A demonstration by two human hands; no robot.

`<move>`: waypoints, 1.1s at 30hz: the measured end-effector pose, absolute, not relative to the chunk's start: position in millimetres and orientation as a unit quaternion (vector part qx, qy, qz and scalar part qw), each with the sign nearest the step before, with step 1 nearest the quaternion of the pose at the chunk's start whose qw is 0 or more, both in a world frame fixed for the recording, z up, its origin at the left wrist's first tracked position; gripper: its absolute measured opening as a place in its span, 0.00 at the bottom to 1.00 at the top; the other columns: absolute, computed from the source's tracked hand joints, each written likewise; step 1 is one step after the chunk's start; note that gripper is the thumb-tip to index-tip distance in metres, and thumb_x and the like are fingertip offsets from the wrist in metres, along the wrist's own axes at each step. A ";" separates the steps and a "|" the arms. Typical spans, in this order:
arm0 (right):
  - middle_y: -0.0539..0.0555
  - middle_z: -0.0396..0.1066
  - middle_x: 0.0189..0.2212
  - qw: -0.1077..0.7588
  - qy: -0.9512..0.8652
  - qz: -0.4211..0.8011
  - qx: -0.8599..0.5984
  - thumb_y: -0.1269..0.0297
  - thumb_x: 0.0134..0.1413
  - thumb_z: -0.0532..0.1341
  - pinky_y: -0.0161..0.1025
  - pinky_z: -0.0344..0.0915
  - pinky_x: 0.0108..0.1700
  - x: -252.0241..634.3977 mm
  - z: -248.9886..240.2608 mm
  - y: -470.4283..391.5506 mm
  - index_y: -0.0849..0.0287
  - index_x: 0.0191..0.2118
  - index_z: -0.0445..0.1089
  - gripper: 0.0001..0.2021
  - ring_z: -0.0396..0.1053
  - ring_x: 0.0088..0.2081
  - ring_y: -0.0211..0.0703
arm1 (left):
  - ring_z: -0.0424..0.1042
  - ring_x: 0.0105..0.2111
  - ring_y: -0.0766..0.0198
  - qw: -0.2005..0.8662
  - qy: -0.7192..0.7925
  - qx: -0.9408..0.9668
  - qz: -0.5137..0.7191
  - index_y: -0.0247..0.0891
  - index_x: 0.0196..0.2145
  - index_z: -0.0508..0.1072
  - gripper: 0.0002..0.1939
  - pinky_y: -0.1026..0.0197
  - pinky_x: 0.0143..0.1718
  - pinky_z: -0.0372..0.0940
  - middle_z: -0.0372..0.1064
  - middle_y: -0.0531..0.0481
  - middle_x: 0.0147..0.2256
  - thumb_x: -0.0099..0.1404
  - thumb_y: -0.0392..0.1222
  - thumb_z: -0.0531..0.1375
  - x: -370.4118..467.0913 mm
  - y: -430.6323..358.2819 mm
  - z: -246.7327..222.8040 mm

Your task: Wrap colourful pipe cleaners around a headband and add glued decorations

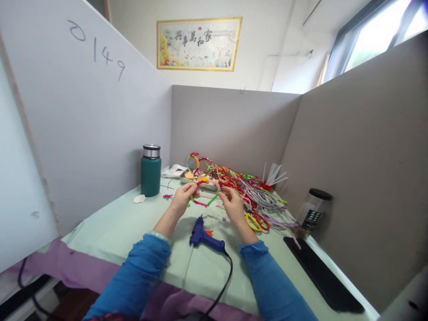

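Observation:
Between both hands, just above the table, is a multicoloured pipe cleaner ring (213, 199) with green, magenta, red and pale pink stretches. My left hand (183, 197) pinches its left side. On the opposite side, the fingers of my right hand (233, 206) are closed on it near the pale pink and green parts. Below the hands a blue glue gun (206, 240) lies on its side, nozzle pointing away from me, a clear glue stick at its rear. Behind the ring sits a metal tray (210, 187) with round tan pieces, and a finished-looking colourful ring (193, 163) stands there.
A heap of pipe cleaners (264, 200) covers the back right. Scissors (257, 221) lie beside my right wrist. A green flask (150, 171) stands at left near a white piece (139, 199). Farther right are a clear jar (312, 211) and a black strip (321, 274). Grey partitions (234, 125) surround the table.

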State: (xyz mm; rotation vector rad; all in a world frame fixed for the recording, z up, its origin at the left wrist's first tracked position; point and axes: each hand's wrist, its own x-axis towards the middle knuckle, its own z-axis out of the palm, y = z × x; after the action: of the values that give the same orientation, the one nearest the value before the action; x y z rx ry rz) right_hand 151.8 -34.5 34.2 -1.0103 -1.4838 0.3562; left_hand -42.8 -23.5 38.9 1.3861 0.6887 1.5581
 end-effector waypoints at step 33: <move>0.47 0.59 0.24 0.558 -0.480 0.652 -0.184 0.58 0.53 0.59 0.34 0.62 0.26 160.5 36.6 -93.6 0.58 0.38 0.65 0.10 0.60 0.24 0.34 | 0.59 0.22 0.72 0.522 0.202 0.379 0.737 0.33 0.27 0.70 0.07 0.64 0.28 0.57 0.65 0.51 0.24 0.54 0.40 0.61 -61.8 -18.6 40.9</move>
State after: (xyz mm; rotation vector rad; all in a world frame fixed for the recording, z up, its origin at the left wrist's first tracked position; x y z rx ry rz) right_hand 160.5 -93.6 36.6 -0.4344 -1.1313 1.5375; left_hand -61.8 -18.6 40.9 0.9080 0.4841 1.7640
